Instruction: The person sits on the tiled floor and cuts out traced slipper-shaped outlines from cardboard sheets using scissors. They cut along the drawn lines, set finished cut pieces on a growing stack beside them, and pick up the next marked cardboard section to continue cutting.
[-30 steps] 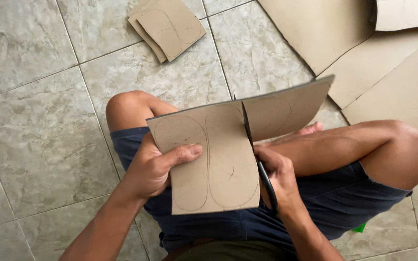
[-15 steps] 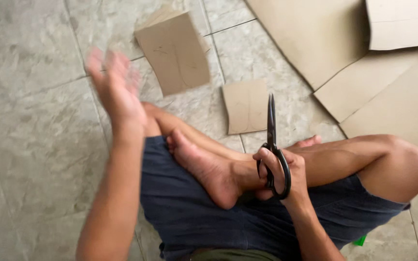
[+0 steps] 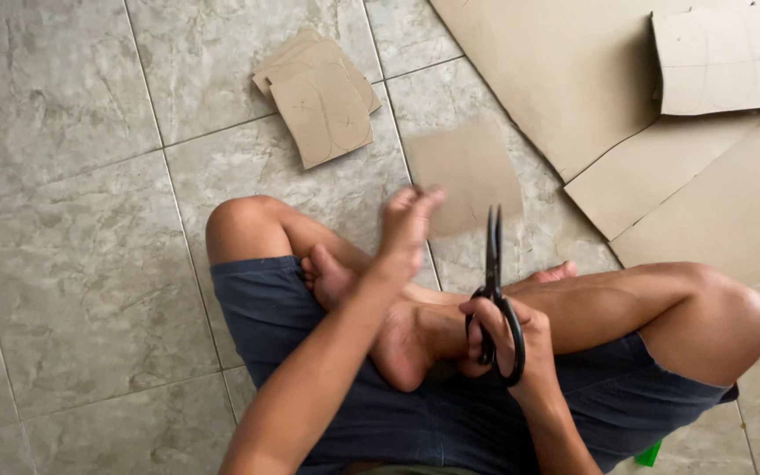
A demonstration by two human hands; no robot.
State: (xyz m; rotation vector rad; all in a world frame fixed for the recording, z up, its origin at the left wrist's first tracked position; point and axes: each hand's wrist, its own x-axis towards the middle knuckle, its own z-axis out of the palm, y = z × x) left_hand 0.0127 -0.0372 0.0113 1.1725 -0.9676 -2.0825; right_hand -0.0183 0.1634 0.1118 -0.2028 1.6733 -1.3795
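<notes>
Holding black scissors (image 3: pixel 495 295) tight, the right hand (image 3: pixel 505 339) rests on a leg; the left hand (image 3: pixel 406 224) spreads open, empty, near a cardboard piece's (image 3: pixel 464 176) edge on bare floor (image 3: pixel 63 220).

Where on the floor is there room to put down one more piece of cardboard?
The grey floor tiles left of the knee and the small cardboard stack are bare. It is crowded on the right: big cardboard sheets overlap there, and a loose cardboard piece lies beyond the left hand.
</notes>
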